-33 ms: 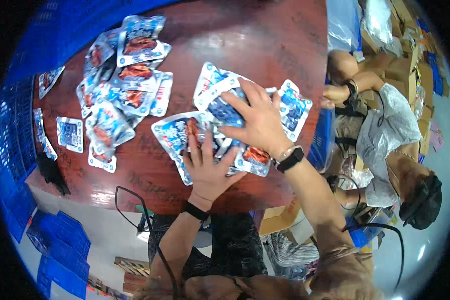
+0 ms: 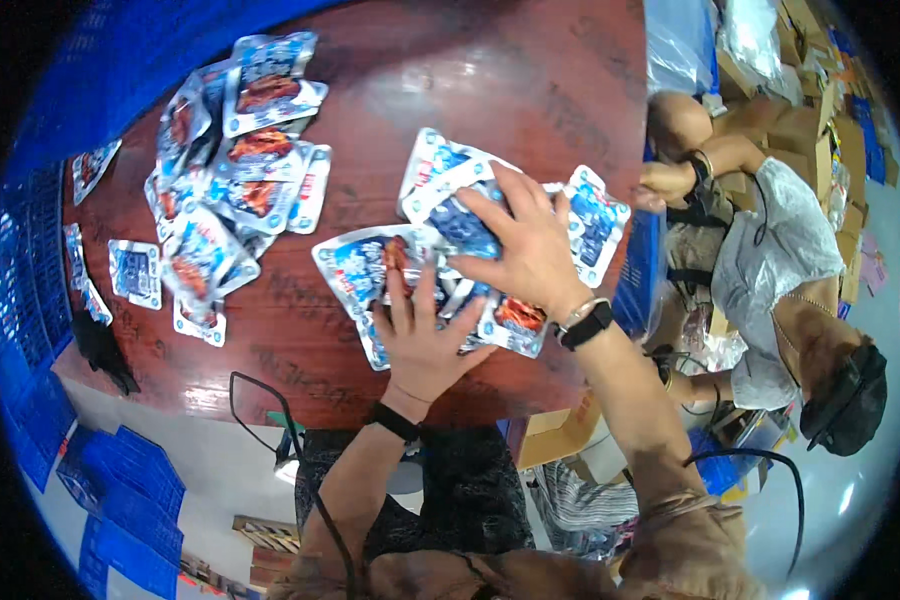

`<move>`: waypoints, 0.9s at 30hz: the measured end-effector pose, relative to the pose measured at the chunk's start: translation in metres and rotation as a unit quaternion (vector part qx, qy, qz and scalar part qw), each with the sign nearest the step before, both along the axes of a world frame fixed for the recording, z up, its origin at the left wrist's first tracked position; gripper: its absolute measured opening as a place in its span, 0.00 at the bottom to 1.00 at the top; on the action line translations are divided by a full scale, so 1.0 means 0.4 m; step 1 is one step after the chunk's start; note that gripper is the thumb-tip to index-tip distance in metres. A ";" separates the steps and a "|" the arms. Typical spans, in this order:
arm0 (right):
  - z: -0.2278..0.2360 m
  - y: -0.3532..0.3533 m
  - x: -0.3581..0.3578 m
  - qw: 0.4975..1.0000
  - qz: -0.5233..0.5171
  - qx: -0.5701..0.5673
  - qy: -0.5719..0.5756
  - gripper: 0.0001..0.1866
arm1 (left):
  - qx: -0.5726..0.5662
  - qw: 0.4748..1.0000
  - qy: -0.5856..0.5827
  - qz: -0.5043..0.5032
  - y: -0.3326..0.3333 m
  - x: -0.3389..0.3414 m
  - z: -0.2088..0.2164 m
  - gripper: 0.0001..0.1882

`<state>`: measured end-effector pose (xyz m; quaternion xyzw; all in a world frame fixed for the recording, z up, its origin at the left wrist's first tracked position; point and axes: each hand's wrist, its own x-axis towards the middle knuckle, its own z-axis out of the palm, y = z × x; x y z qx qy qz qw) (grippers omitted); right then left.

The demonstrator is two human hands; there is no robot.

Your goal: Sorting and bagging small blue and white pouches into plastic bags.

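My left hand [image 2: 417, 345] lies with fingers spread on several blue and white food pouches with pictures of browned meat. Higher and to the right, my right hand [image 2: 530, 245] is spread over the same group, its fingers across a pouch turned blue side up [image 2: 460, 222]. One pouch [image 2: 350, 265] sticks out left of my left hand, another [image 2: 518, 318] shows between my wrists. A pouch [image 2: 598, 228] lies at the right of my right hand. How the pouches overlap beneath my palms is hidden.
A heap of similar pouches [image 2: 260, 185] covers the table's left part, with a single pouch [image 2: 135, 272] beside it. Blue crates [image 2: 30, 270] line the left. A black cloth-like thing [image 2: 102, 350] lies at the left edge. At right, a co-worker [image 2: 780, 260] stands near cardboard boxes.
The pouches under my hands have shifted slightly right on the table, my hands with them. The whole view has moved a little, so the left heap appears farther left.
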<state>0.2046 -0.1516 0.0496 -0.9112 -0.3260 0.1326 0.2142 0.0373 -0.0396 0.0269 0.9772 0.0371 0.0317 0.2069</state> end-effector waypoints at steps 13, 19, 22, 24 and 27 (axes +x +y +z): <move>0.017 -0.684 0.000 0.904 -0.319 0.041 0.283 0.24 | -0.101 0.934 -0.007 -0.344 -0.451 0.241 -0.001 0.44; 0.159 -0.492 0.006 0.919 -0.274 -0.281 0.041 0.10 | 0.191 0.786 0.156 -0.567 -0.586 0.373 0.009 0.22; 0.129 -0.360 0.102 0.987 -0.139 -0.036 -0.071 0.25 | -0.022 0.929 -0.111 -0.352 -0.602 0.333 -0.043 0.19; 0.110 -0.328 0.134 0.991 -0.019 -0.133 -0.020 0.38 | -0.077 0.881 0.032 -0.466 -0.555 0.294 0.041 0.19; 0.093 -0.318 0.057 0.978 0.008 -0.196 0.066 0.51 | -0.074 0.920 -0.072 -0.378 -0.412 0.130 0.060 0.18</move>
